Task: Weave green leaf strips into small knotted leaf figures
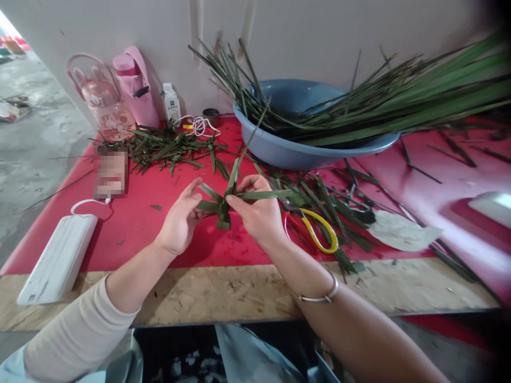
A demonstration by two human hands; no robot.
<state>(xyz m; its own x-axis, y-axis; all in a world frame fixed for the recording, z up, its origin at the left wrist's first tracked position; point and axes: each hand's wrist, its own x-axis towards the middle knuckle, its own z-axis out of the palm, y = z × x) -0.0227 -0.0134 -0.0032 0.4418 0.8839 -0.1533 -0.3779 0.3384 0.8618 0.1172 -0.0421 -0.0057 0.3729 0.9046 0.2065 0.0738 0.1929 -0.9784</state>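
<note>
Both hands hold a small piece woven from green leaf strips (222,206) just above the red table cover (136,213). My left hand (181,218) pinches its left side with thumb and fingers. My right hand (259,210) grips its right side, where one strip runs off to the right and another sticks upward. A silver bangle sits on my right wrist.
Yellow-handled scissors (319,234) lie right of my right hand among leaf scraps. A blue basin (295,149) holds long green leaves behind. A white power bank (59,260), a pink bottle (104,101), a pink case (136,85) and a small white bottle (171,103) stand at the left.
</note>
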